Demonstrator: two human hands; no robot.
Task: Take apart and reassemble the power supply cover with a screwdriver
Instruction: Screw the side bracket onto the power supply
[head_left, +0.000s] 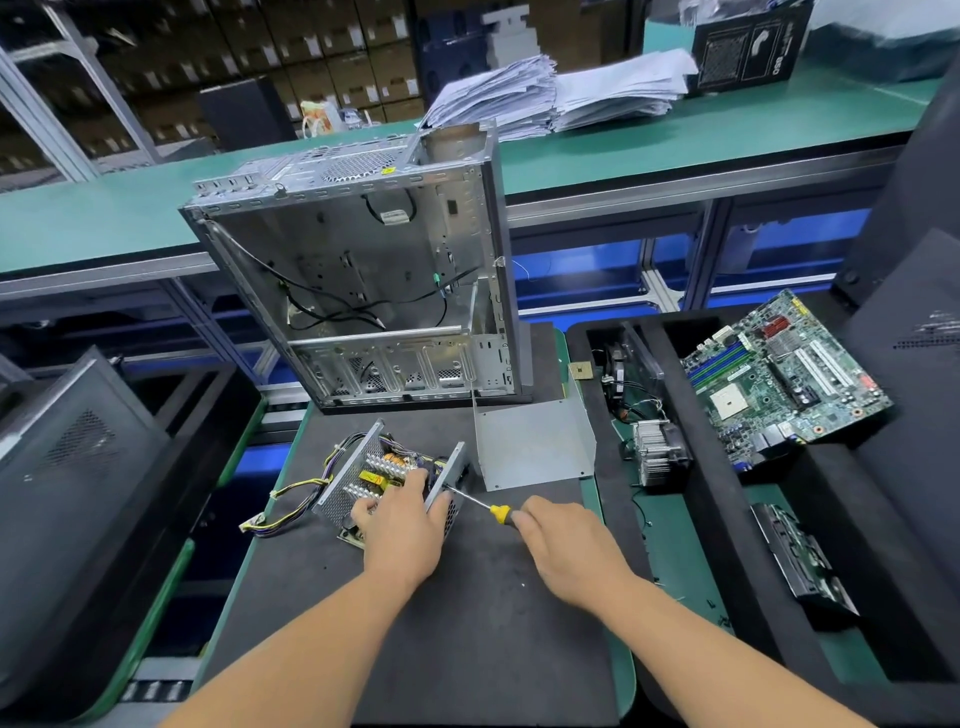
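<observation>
Here, on the dark mat of my work surface, I braced the opened power supply with my left hand, its fingers curled over the exposed circuit board and coils and gripping the unit. My right hand was wrapped around the handle of a yellow-and-black screwdriver, whose shaft reached left to the power supply's perforated metal end wall; I could not tell whether the tip sat in a screw. The removed cover, a bent grey metal sheet, lay just beside the unit, to its right. Behind both stood an empty computer case, open side facing me. In the foam tray at right lay a motherboard and a heatsink with fan.
</observation>
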